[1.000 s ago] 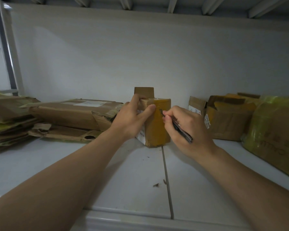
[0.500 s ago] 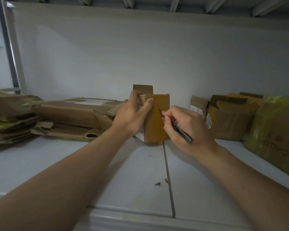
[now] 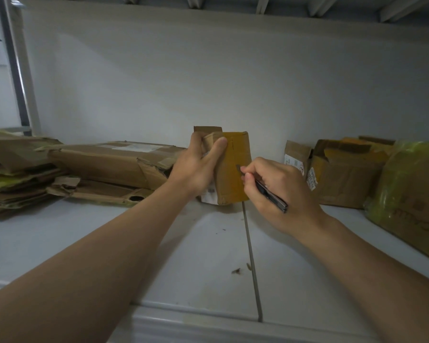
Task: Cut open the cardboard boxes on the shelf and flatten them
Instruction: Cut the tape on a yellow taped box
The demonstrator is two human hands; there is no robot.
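Right grip [image 3: 280, 189] pinches the knife [image 3: 273, 198], its tip on the taped face of the box [image 3: 235, 154]; left grip [image 3: 196, 169] clamps the box's top corner, standing it upright on the shelf [image 3: 84, 243]. Judged best: draw the knife down shallow and straight, left grip well clear of its path.

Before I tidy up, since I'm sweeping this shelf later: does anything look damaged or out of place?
Yes. Small scraps litter the shelf by its seam. The long box beside the left hand has a crushed, torn end. The small box it grips has a crumpled top corner. The right hand holds a knife against it.
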